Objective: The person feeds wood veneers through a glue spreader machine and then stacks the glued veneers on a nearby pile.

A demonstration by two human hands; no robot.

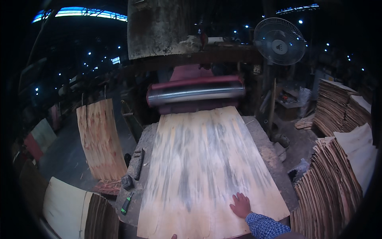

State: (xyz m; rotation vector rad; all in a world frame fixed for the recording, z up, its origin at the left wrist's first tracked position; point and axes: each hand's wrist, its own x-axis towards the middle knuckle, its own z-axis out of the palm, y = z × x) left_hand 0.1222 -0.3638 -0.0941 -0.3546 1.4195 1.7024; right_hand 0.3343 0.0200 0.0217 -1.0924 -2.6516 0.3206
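Observation:
A large wood veneer sheet, pale with grey streaks, lies flat on the worktable. Its far edge reaches up to a machine roller, shiny and set in a reddish frame. My right hand, in a blue checked sleeve, rests on the sheet's near right part with fingers spread; it holds nothing. Of my left hand only a fingertip shows at the lower edge, by the sheet's near end. The rest of that hand is out of the picture.
A green-and-black utility knife and a dark block lie on the table's left margin. Veneer stacks stand at lower left and right. Another sheet leans upright at left. A fan hangs at upper right.

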